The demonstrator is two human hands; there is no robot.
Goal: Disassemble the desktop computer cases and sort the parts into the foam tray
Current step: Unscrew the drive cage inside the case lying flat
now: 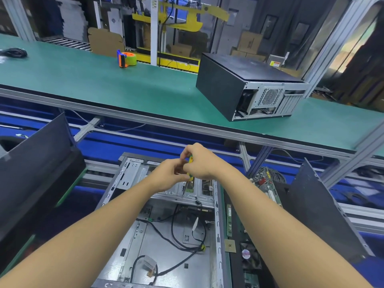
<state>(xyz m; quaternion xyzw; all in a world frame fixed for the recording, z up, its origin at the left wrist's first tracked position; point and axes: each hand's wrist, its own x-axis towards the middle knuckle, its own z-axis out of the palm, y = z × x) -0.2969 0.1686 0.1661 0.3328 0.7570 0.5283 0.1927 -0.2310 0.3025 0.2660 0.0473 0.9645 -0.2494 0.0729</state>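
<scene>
Currently, the green bench (104, 80) carries one closed computer case (245, 80), untouched. Nearer and lower, the open case (145, 242) lies flat with loose cables (173, 239) inside and a metal drive bracket (172, 193) at its far end. Just right of it, the foam tray (239, 231) holds a fan (249, 254) and a chip (229, 246).

Both hands meet above the bracket. The right hand (199, 163) wraps the screwdriver (189, 177) handle. The left hand (166, 175) curls its fingers against it, but whether they grip cannot be told. The shaft points down onto the bracket.

Judged step: unscrewing the bracket. Next, the tip needs square seating and downward pressure while turning.
</scene>
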